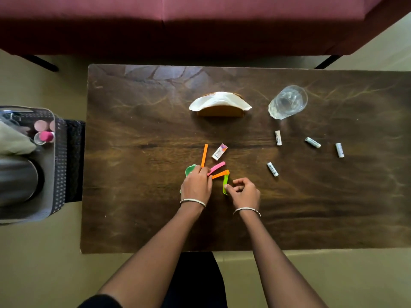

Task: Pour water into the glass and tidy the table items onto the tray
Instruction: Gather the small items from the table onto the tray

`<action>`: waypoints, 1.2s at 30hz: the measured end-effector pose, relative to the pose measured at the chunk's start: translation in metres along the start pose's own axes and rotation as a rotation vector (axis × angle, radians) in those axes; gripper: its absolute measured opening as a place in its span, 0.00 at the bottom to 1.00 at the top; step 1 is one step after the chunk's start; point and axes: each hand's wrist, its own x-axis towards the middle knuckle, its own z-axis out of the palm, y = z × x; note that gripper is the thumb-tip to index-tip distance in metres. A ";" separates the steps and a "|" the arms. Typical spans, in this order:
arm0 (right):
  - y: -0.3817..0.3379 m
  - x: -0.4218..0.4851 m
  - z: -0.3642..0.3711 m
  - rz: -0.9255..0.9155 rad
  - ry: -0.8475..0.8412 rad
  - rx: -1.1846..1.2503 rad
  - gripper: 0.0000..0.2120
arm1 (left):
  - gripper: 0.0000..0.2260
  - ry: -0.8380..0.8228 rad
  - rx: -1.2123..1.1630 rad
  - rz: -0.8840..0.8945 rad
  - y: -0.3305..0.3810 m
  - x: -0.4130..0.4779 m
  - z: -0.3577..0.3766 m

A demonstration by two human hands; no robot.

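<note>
My left hand (196,184) rests on the dark wooden table (138,207), fingers closed over the ends of an orange strip (204,155), a pink strip (217,167) and a second orange strip (220,174), with a green object (189,170) partly hidden under it. My right hand (243,192) pinches the lower end of a green strip (225,184). A small white box (219,152) lies just beyond the strips. The clear glass (288,102) stands at the far right. Several small white tubes, such as one (272,169), lie scattered right of my hands.
A napkin holder (220,104) with white napkins stands at the table's far middle. A grey tray (50,165) to the left of the table holds a metal jug (15,181), small bottles (44,136) and cloth. A maroon sofa (200,23) runs behind the table.
</note>
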 end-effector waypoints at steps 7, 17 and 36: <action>-0.001 0.020 0.022 0.029 0.057 -0.054 0.12 | 0.08 0.000 0.125 -0.027 0.016 0.021 0.016; 0.001 0.015 0.001 0.075 0.105 0.160 0.10 | 0.06 0.054 -0.047 -0.024 0.014 0.005 -0.002; -0.107 -0.105 0.059 -0.066 -0.211 0.575 0.07 | 0.14 0.090 -1.252 -0.615 -0.120 -0.061 -0.118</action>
